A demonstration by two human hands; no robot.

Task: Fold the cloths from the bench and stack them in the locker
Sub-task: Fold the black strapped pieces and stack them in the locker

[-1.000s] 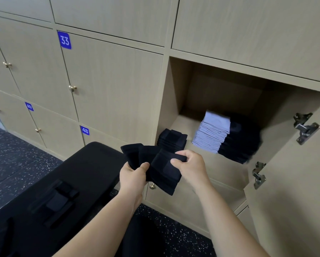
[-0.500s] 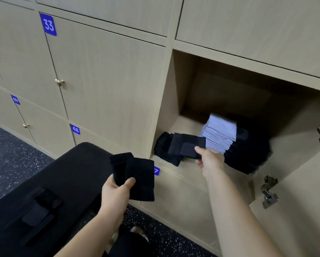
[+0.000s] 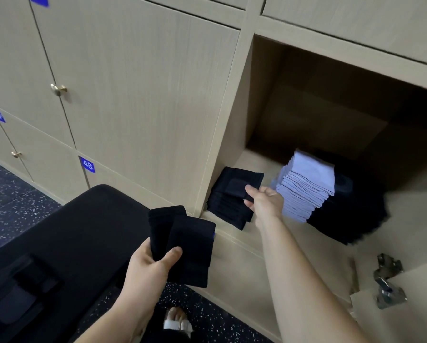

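Note:
My left hand [image 3: 150,266] grips folded black cloths [image 3: 182,243] in front of the locker's lower edge, above the bench end. My right hand [image 3: 264,201] reaches into the open locker [image 3: 257,95] and pinches one folded black cloth [image 3: 239,180] lying on top of a small black stack [image 3: 228,209] at the locker's front left corner. A tall stack of pale lavender cloths [image 3: 306,186] stands just right of that hand. A larger black pile [image 3: 351,214] sits behind and right of it.
The black padded bench [image 3: 59,243] runs along the lower left, with black cloth pieces [image 3: 21,300] lying on it. The open locker door with metal hinges [image 3: 388,285] stands at the lower right. Closed numbered lockers [image 3: 133,95] fill the left. Speckled dark floor [image 3: 14,206] lies below.
My right hand took one cloth from the bundle and carried it into the locker onto the small black stack. My left hand kept the remaining cloths and stayed low by the bench.

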